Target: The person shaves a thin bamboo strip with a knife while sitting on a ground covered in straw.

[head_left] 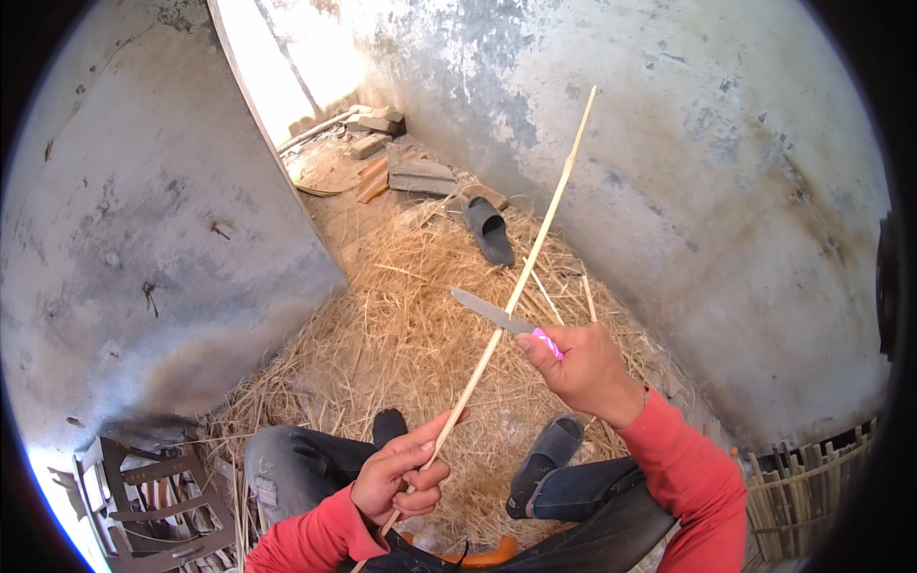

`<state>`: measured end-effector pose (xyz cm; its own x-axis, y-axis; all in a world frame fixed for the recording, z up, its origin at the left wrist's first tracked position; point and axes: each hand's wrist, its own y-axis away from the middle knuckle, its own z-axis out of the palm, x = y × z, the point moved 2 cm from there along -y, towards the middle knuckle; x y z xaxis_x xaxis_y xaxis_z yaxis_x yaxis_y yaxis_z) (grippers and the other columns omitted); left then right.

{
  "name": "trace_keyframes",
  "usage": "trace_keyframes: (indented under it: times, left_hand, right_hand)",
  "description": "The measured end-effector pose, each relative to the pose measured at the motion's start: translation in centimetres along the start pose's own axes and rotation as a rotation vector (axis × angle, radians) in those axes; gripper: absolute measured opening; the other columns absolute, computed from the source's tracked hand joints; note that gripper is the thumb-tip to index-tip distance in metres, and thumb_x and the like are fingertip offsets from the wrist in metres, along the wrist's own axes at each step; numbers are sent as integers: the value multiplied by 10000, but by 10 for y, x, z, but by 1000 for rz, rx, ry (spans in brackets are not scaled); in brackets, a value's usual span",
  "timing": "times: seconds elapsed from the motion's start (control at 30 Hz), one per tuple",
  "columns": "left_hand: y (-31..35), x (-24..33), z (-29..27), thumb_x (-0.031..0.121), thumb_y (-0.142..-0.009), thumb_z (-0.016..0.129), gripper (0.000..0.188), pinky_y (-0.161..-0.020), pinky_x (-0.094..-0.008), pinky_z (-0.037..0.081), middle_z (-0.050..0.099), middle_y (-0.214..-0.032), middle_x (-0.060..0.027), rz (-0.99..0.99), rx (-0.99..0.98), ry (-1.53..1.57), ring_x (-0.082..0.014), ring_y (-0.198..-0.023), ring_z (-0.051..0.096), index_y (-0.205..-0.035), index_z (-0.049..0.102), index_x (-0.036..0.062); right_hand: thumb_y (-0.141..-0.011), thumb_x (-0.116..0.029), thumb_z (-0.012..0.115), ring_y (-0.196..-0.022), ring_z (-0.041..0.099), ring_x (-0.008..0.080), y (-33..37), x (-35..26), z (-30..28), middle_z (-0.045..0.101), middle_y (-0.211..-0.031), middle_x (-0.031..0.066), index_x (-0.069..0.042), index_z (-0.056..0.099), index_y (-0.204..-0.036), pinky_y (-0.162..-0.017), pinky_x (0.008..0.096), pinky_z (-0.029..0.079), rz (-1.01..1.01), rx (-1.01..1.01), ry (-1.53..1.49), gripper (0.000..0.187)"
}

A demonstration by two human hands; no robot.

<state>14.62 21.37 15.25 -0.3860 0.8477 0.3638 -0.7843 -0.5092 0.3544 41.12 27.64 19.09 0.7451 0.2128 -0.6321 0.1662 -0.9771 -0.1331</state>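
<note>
A long, pale strip of split bamboo or wood (476, 371) slants from my lap up toward the far right. My left hand (406, 477) is closed around its lower part, fingers wrapped and thumb along it. In my right hand (587, 368) is a knife (492, 309) with a pink-and-white handle, gripped in a fist with the thumb by the blade's base. The grey blade crosses the strip about midway and points left; it appears to touch the strip. Most of the handle is hidden inside my palm.
Pale shavings (382, 315) cover the floor around my feet. A loose dark slipper (489, 232) lies ahead, with bricks (420, 175) beyond it. Worn plaster walls (707, 239) rise on both sides. A slatted basket (798, 501) stands at the right, a brown frame (162, 501) at the left.
</note>
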Motion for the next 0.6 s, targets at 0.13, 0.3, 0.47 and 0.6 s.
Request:
trace_keyframes:
  times: [0.13,0.3,0.47,0.6]
  left_hand:
    - [7,3,-9,170,-1101,328,562,-423,-203,225,284,-679,47,-36,-81,76,-37,-459,232,-1646,195,202]
    - [22,4,-22,162,-1104,317,532,-381,-213,214,304,-655,32,-17,-54,228,-44,-416,229,-1629,231,179]
    - [27,0,-37,159,-1106,310,533,-382,-211,216,308,-666,19,-49,-134,314,-43,-420,225,-1631,220,178]
    - [35,-1,-52,160,-1101,316,543,-380,-214,213,308,-672,17,-57,-119,364,-46,-427,227,-1633,208,170]
  right_hand:
    - [-1013,-477,577,-466,599,323,22,-18,33,579,-546,144,-82,713,-824,-453,428,465,-123,-87,-51,458]
    - [-1010,-439,596,-482,589,327,3,-29,35,570,-567,170,-34,686,-828,-487,427,455,-152,-21,45,453]
    - [-995,-544,561,-483,626,347,-30,23,6,598,-553,158,-99,718,-853,-479,470,495,40,110,38,494]
    - [-971,-454,631,-518,606,368,14,-43,59,593,-582,176,-30,661,-790,-496,444,468,-232,-197,81,462]
